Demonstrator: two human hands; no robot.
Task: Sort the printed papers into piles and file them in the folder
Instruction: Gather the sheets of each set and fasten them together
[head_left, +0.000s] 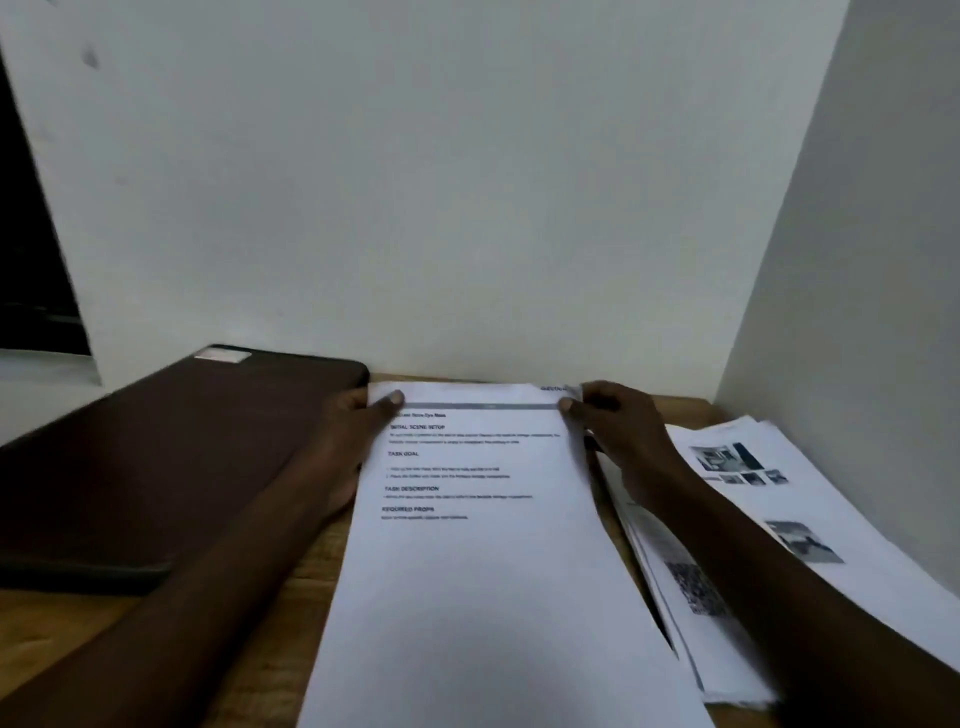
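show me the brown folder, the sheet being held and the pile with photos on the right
brown folder (171, 457): head view, middle of its top cover
held sheet (478, 597): head view, blank lower half
photo pile (769, 501): head view, white area between the printed photos

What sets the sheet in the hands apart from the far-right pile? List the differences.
The held sheet shows only text under headings; the far-right pile shows photos on top. The held sheet is pinched at its top corners by the left hand and right hand; the far-right pile lies with no hand on it. Both are white printed paper.
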